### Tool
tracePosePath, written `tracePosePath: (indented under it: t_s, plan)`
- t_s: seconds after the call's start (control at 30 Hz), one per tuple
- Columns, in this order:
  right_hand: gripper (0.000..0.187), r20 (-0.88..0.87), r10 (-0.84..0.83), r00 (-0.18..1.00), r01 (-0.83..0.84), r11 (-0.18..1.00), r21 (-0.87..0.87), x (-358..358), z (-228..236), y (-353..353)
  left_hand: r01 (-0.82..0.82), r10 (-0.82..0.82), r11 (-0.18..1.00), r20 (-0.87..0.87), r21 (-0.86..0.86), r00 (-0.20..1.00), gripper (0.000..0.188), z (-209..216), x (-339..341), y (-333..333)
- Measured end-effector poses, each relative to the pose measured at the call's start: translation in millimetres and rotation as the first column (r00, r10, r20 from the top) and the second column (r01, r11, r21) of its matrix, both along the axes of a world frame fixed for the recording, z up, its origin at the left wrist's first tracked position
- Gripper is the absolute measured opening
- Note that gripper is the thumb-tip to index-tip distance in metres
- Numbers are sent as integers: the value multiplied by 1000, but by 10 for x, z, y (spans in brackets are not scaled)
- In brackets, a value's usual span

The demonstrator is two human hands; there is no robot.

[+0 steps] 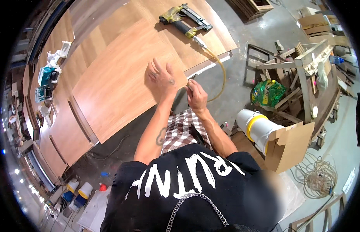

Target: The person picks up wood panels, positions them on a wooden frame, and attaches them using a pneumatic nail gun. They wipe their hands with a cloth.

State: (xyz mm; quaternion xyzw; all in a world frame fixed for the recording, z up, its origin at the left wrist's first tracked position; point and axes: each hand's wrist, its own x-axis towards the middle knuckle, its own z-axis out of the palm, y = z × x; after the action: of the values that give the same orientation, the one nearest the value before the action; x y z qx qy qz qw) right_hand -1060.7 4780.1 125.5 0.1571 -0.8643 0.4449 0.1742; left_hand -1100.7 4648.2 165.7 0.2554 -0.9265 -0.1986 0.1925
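Note:
My left hand [161,78] lies flat, fingers spread, on the near right corner of a light brown wooden panel [118,81]. My right hand [196,96] is at the panel's right edge, just below the corner, with its fingers curled; whether they pinch something small I cannot tell. A yellow and black pneumatic nail gun [184,19] rests on a darker board [203,42] farther away, and its yellowish air hose [221,73] curves down past my right hand.
Teal boxes and white bits [46,79] lie along the left bench. A white bucket with a yellow band [255,127] and an open cardboard box [288,145] stand to the right. Scrap wood frames [300,65], a green bag [268,92] and coiled cord [321,176] fill the right floor.

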Motion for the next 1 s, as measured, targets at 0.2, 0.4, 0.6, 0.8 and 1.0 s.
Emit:
tracePosePath:
  t_s: [0.2, 0.4, 0.6, 0.8, 1.0]
  plan:
    - [39, 314, 168, 934, -207, 974, 96, -130, 477, 156, 46, -13, 986, 203, -158, 979, 63, -97, 34, 48]
    - [54, -39, 116, 992, -112, 990, 86, -1949, 662, -309, 68, -37, 987, 211, -143, 977, 59, -110, -50, 71]
    - [63, 369, 171, 913, -301, 895, 330, -2768, 546, -712, 60, -31, 990, 219, -126, 975, 60, -39, -140, 59]
    - [69, 270, 360, 893, -289, 919, -268, -2084, 1091, 296, 56, -16, 990, 295, -128, 955, 62, -37, -47, -6]
    - [44, 727, 409, 552, -198, 911, -363, -1194, 1265, 1114, 27, 7, 993, 278, -118, 960, 60, -72, -75, 13]
